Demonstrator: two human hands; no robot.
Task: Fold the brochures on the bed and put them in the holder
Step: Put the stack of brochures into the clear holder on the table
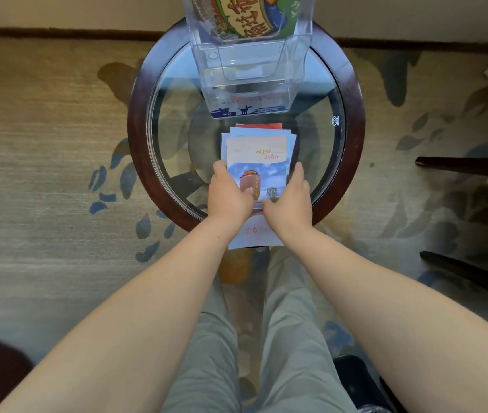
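Observation:
A stack of brochures [259, 150] lies on the round glass table [353, 162], its near end hanging over the table's front rim. The top one shows a blue sky and a brown jar. My left hand [229, 195] grips the stack's left edge, thumb on the top brochure. My right hand [289, 201] grips the right edge. A clear plastic holder [248, 64] stands at the far side of the table, with a colourful brochure in its upper tier and another in the bottom pocket.
The table has a dark wooden rim and stands on a patterned carpet [58, 174]. Dark chair legs [460, 165] and pale cushions are at the right. My legs in grey trousers are below the table's front edge.

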